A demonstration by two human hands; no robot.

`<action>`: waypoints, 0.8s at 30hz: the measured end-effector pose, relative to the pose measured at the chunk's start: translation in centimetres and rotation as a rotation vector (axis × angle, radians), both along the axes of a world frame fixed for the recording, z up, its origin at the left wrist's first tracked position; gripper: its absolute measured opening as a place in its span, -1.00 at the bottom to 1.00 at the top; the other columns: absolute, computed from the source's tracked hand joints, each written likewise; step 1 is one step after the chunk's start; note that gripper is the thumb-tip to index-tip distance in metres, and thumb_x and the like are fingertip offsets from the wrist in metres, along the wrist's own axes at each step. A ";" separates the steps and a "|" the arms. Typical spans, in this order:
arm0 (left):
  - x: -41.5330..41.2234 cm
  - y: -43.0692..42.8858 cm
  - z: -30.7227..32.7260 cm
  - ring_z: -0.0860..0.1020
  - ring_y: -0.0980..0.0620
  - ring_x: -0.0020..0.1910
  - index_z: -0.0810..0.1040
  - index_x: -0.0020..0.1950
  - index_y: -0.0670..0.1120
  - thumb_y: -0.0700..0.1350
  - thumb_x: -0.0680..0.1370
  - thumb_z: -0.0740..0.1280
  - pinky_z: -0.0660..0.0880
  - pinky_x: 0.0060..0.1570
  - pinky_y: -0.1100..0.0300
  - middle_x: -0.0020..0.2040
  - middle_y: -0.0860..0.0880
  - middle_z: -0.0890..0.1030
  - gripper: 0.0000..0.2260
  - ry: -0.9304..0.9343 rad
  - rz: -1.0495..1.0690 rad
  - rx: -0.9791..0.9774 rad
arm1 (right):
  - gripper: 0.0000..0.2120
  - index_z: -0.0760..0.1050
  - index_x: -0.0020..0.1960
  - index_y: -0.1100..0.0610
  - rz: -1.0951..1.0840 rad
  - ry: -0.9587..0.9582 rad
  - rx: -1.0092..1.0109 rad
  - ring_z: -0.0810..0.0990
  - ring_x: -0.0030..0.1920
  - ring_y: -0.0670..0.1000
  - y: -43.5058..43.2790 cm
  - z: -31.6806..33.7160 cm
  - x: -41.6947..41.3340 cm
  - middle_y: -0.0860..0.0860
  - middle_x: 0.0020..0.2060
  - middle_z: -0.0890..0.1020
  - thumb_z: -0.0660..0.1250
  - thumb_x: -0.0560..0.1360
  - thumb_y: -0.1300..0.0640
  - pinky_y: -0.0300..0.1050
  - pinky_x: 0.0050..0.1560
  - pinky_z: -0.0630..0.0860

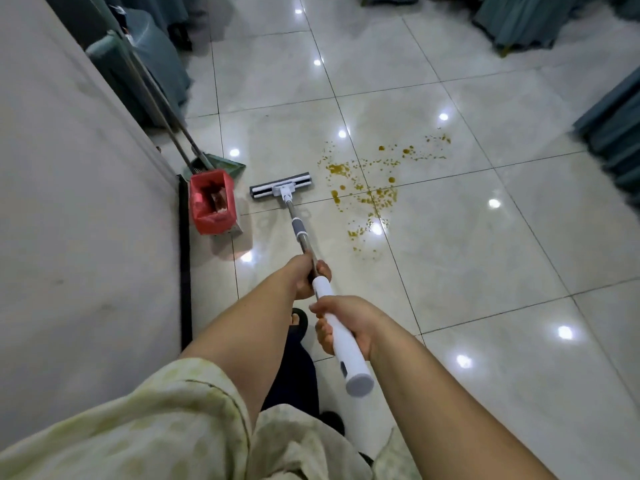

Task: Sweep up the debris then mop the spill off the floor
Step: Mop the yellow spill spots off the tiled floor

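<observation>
Head view: a person grips a flat mop [304, 237] with both hands on glossy floor tiles [485, 271]. The left hand [306, 278] is wrapped around the metal shaft just above the white grip, and the right hand [341, 323] is closed around the white handle lower down, near its capped end. The mop head [281, 186] lies flat on the tiles, just left of the spill [367, 188], a scatter of yellow-brown drops and small pools spread across several tile joints; the two are near but not yet touching. Beside the wall [69, 202] stand a red-lined bin [212, 202] and a green dustpan [221, 164] with two long handles leaning behind it.

The mop looks light and stiff, its long shaft likely to lever well from this spread two-handed hold, one hand steering low, one driving high. The wet, shiny tiles probably let the pad glide easily, though the thin liquid may smear rather than lift on one pass, and the floor could be slippery underfoot.
</observation>
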State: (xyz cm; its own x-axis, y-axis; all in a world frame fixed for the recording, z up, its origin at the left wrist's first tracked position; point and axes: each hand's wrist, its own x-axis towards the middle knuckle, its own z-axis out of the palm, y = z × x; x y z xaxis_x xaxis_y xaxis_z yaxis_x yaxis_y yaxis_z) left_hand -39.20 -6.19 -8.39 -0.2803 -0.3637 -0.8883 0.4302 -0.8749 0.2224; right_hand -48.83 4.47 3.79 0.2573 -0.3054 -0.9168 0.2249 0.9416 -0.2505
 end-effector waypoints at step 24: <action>-3.7 -20.7 -0.8 0.30 0.08 -0.63 0.27 -0.23 -0.11 -0.17 0.62 0.01 0.29 -0.59 0.39 -0.47 -0.02 0.31 -0.77 -0.037 -0.076 -0.082 | -0.97 0.41 -0.07 0.22 -0.222 -0.049 -0.037 0.36 -0.61 -0.09 -19.7 -2.8 -3.1 0.03 -0.44 0.42 0.26 0.51 0.30 -0.33 -0.61 0.34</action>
